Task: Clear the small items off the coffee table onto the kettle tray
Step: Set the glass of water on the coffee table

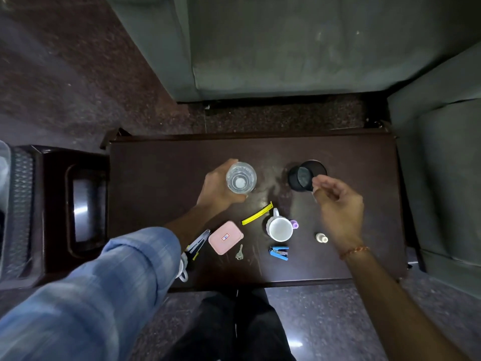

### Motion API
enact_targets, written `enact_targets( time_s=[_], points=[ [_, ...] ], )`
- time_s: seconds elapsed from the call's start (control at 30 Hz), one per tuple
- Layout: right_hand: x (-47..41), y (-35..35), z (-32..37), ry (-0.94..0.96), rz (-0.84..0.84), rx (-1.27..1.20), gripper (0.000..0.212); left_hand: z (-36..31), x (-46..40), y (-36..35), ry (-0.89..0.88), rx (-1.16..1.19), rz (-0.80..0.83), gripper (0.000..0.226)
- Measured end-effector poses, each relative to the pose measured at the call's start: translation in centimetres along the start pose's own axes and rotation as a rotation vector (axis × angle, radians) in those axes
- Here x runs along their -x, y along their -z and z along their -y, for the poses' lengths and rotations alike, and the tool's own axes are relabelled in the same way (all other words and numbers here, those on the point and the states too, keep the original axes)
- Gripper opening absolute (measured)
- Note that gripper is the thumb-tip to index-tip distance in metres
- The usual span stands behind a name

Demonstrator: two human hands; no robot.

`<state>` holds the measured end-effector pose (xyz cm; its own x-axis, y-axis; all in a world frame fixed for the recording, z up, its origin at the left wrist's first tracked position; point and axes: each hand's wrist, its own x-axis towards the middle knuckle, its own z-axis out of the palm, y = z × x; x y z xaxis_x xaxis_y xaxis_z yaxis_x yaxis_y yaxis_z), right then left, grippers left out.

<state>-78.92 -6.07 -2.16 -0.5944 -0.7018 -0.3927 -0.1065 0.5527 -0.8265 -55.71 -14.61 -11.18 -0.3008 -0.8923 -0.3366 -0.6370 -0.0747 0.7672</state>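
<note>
Your dark wooden coffee table (pixel 161 173) runs left to right between grey sofa cushions (pixel 286 43), over a speckled floor. To its left sits a dark tray (pixel 52 204) with a glossy recess, partly cut off by the frame edge.

Your left hand (pixel 221 188) grips a clear glass (pixel 241 177) upright, mouth facing you. Your right hand (pixel 338 201) hovers with its fingers loosely curled, holding nothing, just beside a black cup (pixel 303 177) tipped toward the left.

Nearer you stand a white mug (pixel 280 228), handle pointing away, and a pink box (pixel 225 237). A yellow clip (pixel 257 217) lies diagonally, up-right. A blue stapler (pixel 279 253) lies across. A small key (pixel 239 252) points away from you. What looks like pliers (pixel 199 243) is half hidden by your sleeve (pixel 117 277).
</note>
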Motion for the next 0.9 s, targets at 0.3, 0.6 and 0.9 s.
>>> enact_targets(
  time_s=[0.3,0.6,0.9],
  points=[
    [-0.7,0.1,-1.3,-0.022,-0.045,0.013,0.025,1.3,-1.0,-1.8,0.021,0.068,0.021,0.082],
    [-1.1,0.2,-1.4,-0.03,-0.053,0.006,0.02,1.4,-1.3,-2.1,-0.001,0.057,0.046,0.086],
    [-0.2,1.4,0.9,-0.023,-0.062,-0.024,0.021,-0.5,0.6,-1.2,0.053,-0.093,0.129,0.125]
  ],
)
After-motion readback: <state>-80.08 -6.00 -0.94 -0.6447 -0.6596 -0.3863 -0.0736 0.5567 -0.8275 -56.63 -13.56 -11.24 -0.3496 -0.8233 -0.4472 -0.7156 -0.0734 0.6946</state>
